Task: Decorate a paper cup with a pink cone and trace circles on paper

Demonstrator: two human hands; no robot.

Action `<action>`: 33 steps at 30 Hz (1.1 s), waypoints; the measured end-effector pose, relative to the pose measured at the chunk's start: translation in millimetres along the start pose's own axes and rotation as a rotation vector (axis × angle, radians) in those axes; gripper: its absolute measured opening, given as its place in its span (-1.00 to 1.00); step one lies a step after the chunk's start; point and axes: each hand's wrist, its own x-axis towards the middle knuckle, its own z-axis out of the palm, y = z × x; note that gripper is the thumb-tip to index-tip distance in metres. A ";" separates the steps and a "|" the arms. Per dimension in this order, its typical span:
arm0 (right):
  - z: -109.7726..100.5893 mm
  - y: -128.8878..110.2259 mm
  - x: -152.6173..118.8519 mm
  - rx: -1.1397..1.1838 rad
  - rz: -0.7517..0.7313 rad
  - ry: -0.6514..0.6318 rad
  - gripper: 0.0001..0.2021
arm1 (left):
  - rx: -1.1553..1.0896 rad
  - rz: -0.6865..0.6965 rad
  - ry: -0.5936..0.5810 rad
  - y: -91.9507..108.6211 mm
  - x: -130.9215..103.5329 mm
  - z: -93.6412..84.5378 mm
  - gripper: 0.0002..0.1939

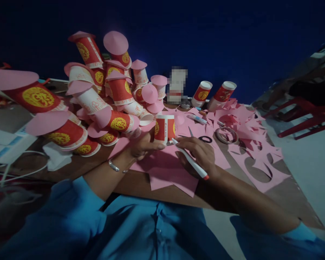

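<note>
The left hand [143, 147] has its fingers curled and the thumb laid along the lower edge of a red paper cup [164, 128], gripping it from the left. The right hand [202, 153] pinches a white pen [192, 162] with a red end; its tip is at the cup's lower right edge, though whether it touches is too small to tell. The cup is directly in front of the person, above pink sheets [176, 186] that overlap on the brown surface [135, 187].

Just beyond the right hand lie scissors [200, 139], partly hidden by it, then a tape roll [218, 136] and a blue-and-white tube [198, 119]. Pink scraps [241, 115] are heaped farther right, and a pink sheet with a round cut-out [277, 177] lies nearer the edge.

Close on the left, cups with pink cone hats [121, 90] crowd together, many tilted or leaning, and block that side; a white cup's open rim [146, 119] comes near the held cup. Two leaning cup stacks [203, 94] [225, 93] stand at the back. A white box [8, 144] and white cables [29, 151] fill the far left; a red stool [300, 115] stands off to the right.
</note>
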 end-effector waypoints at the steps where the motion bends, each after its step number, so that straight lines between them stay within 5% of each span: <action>1: -0.2 -0.3 0.1 0.007 -0.010 -0.015 -0.78 | 0.018 -0.005 0.019 -1.0 -0.7 -0.9 -0.43; 7: -1.0 -1.7 1.7 0.016 -0.050 0.001 -0.78 | 0.075 -0.034 0.059 -1.9 -1.6 -2.1 -0.26; 13: -1.2 -5.0 0.5 0.032 -0.091 0.025 -0.81 | 0.075 -0.018 0.042 0.6 -0.4 -1.0 -0.46; 33: 0.3 -3.5 -1.9 -0.003 -0.085 -0.031 -0.84 | 0.044 0.032 0.017 -2.4 -0.3 -1.0 -0.35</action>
